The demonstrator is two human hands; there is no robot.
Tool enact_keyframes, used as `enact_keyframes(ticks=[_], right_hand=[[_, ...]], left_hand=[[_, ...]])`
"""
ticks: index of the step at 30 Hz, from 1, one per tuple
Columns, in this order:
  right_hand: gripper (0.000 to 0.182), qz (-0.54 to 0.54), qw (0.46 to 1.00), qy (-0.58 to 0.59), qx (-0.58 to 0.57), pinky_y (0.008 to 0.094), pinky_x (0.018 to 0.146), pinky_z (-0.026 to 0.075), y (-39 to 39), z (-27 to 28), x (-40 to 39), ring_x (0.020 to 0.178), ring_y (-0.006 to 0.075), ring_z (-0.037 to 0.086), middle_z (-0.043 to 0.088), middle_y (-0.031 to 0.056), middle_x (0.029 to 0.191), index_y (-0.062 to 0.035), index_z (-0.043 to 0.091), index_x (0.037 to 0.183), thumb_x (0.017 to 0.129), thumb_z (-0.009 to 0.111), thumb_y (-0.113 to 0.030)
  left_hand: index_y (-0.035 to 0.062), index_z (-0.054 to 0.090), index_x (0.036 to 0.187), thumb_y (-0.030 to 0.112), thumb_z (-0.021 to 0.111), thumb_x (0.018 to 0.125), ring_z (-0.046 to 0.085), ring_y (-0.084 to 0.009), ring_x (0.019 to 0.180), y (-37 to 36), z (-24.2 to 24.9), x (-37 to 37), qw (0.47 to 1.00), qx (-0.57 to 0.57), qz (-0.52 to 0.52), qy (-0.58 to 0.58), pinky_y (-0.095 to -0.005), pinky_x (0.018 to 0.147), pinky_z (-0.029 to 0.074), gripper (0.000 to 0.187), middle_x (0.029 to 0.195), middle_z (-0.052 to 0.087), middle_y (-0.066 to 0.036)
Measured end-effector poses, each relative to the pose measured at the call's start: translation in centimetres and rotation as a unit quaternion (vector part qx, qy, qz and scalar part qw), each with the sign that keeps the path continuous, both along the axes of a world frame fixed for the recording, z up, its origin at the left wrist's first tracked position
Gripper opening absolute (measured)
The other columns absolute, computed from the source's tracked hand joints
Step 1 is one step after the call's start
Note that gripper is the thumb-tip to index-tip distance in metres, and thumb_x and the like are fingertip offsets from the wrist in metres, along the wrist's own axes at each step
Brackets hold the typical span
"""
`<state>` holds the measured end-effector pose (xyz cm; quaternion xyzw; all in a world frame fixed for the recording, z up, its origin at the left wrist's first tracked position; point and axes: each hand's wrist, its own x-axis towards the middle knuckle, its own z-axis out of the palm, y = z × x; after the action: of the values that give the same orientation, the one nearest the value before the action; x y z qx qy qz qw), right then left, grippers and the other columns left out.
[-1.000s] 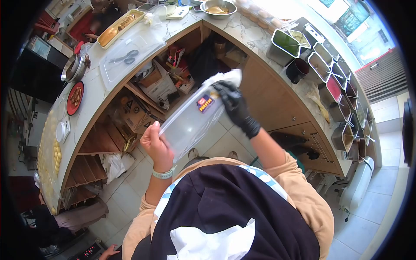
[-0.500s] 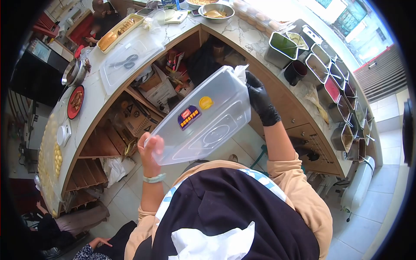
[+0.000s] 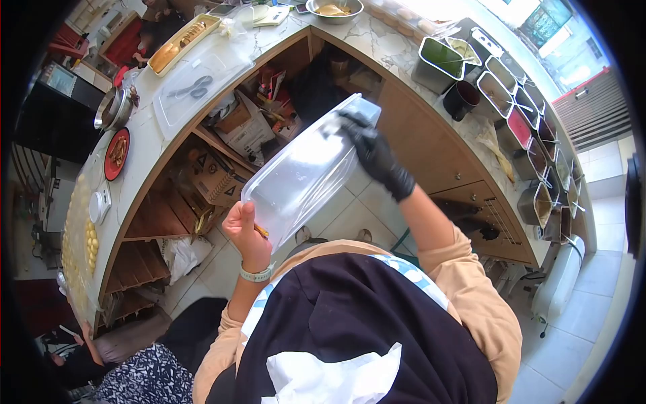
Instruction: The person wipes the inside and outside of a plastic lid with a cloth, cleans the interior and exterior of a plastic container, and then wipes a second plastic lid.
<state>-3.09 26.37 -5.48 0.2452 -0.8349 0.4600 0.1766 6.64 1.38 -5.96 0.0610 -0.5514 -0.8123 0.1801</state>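
My bare left hand (image 3: 247, 236) grips the near left end of a clear plastic container (image 3: 296, 182), thumb along its rim. The container is held tilted in the air above the floor, in front of the counter. My right hand (image 3: 380, 156), in a black glove, is at the container's far end. A crumpled white tissue (image 3: 330, 126) is under its fingertips, pressed against the plastic. The gloved fingers are partly blurred.
On the curved counter lie a clear lid (image 3: 195, 87) with black scissors (image 3: 194, 90), a long tray of bread (image 3: 183, 46) and a red plate (image 3: 117, 155). Metal food containers (image 3: 494, 94) line the right side. Other people are at the lower left and upper left.
The container has turned, so its labelled underside no longer faces me. My right hand has moved left from its edge onto the plastic with the tissue. A person at lower left has shifted.
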Motion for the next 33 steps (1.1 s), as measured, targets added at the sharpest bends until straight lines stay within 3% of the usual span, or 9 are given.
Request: enact_keyframes(ticks=[5, 7, 9, 17, 19, 20, 25, 29, 33], right_hand=[[0.027, -0.043, 0.964, -0.239, -0.107, 0.0363, 0.099, 0.036, -1.7, -1.1, 0.1, 0.113, 0.0315, 0.05, 0.056, 0.0152, 0.118, -0.0008, 0.061, 0.105, 0.09, 0.043, -0.013], [0.026, 0.029, 0.996, 0.07, 0.038, 0.0403, 0.103, 0.032, -7.2, -0.1, 5.5, 0.117, 0.0313, 0.047, 0.054, 0.0152, 0.122, -0.0009, 0.06, 0.107, 0.087, 0.045, -0.01], [0.029, 0.165, 0.985, 0.053, 0.007, 0.0439, 0.105, 0.028, -7.7, 4.1, 7.4, 0.119, 0.0327, 0.044, 0.05, 0.0167, 0.126, -0.0026, 0.059, 0.111, 0.086, 0.045, -0.008], [0.025, -0.187, 0.977, -0.064, -0.079, 0.0347, 0.07, 0.049, 2.1, -5.8, -2.1, 0.075, 0.027, 0.063, 0.064, 0.0151, 0.087, -0.0016, 0.058, 0.103, 0.094, 0.043, -0.019], [0.027, -0.122, 0.958, -0.259, -0.029, 0.0351, 0.081, 0.048, -1.7, -0.9, 1.9, 0.094, 0.0318, 0.061, 0.061, 0.0209, 0.101, 0.0022, 0.056, 0.105, 0.092, 0.043, -0.018], [0.026, -0.086, 0.993, 0.056, 0.052, 0.0383, 0.094, 0.041, -3.9, -4.4, 3.3, 0.108, 0.0337, 0.053, 0.056, 0.0234, 0.113, 0.0047, 0.055, 0.104, 0.091, 0.045, -0.015], [0.029, -0.046, 0.996, 0.074, 0.014, 0.0423, 0.101, 0.035, -2.3, -2.0, 4.9, 0.115, 0.0346, 0.049, 0.052, 0.0228, 0.119, 0.0011, 0.056, 0.112, 0.091, 0.043, -0.015], [0.035, -0.182, 0.912, -0.341, -0.136, 0.0295, 0.079, 0.047, 7.5, -5.8, -0.8, 0.088, 0.0169, 0.06, 0.061, 0.0127, 0.105, -0.0004, 0.056, 0.114, 0.092, 0.048, -0.026], [0.033, -0.116, 0.865, -0.333, -0.356, 0.026, 0.076, 0.046, 10.6, -6.5, -1.8, 0.086, 0.0114, 0.057, 0.06, 0.0055, 0.102, -0.0036, 0.058, 0.113, 0.088, 0.055, -0.026]], left_hand=[[0.0131, 0.033, 0.055, 0.023, 0.067, 0.083, 0.024, -0.0011, 0.048, 1.0, -2.0, -0.5, 0.999, -0.028, 0.008, -0.046, -0.0216, 0.044, 0.015, 0.045, 0.052, 0.031, 0.009], [0.0129, 0.033, 0.055, 0.022, 0.067, 0.083, 0.024, -0.001, 0.048, 1.3, -1.0, -1.1, 0.995, -0.017, 0.021, -0.091, -0.0217, 0.044, 0.015, 0.046, 0.052, 0.031, 0.008], [0.0127, 0.032, 0.055, 0.021, 0.068, 0.082, 0.023, -0.0008, 0.048, 1.1, -1.1, -1.0, 0.996, -0.053, 0.04, -0.061, -0.0216, 0.044, 0.014, 0.046, 0.052, 0.03, 0.009], [0.0118, 0.032, 0.056, 0.017, 0.07, 0.081, 0.025, -0.0008, 0.05, -1.0, 0.2, 0.5, 0.995, -0.073, -0.058, -0.044, -0.0207, 0.046, 0.017, 0.045, 0.054, 0.031, 0.009], [0.0112, 0.034, 0.056, 0.015, 0.07, 0.08, 0.025, -0.0007, 0.05, -2.2, -1.3, -0.1, 0.988, -0.048, -0.082, -0.12, -0.0202, 0.046, 0.017, 0.044, 0.054, 0.032, 0.008], [0.011, 0.034, 0.056, 0.015, 0.07, 0.08, 0.026, -0.0006, 0.05, -1.9, -1.3, 0.1, 0.99, -0.082, -0.058, -0.101, -0.02, 0.046, 0.017, 0.043, 0.054, 0.032, 0.008], [0.0105, 0.033, 0.056, 0.019, 0.074, 0.076, 0.025, -0.0005, 0.05, -0.8, 1.7, 1.0, 0.995, -0.093, -0.034, 0.015, -0.0197, 0.046, 0.017, 0.046, 0.054, 0.03, 0.008], [0.0098, 0.034, 0.056, 0.025, 0.078, 0.071, 0.025, -0.0006, 0.048, -1.6, 2.1, 2.1, 0.983, -0.132, -0.108, 0.069, -0.0199, 0.044, 0.016, 0.049, 0.054, 0.029, 0.008], [0.0096, 0.036, 0.058, 0.043, 0.074, 0.072, 0.031, -0.0009, 0.048, -1.5, 1.7, 2.1, 0.991, -0.063, -0.11, 0.031, -0.0182, 0.044, 0.021, 0.052, 0.054, 0.035, 0.008]])
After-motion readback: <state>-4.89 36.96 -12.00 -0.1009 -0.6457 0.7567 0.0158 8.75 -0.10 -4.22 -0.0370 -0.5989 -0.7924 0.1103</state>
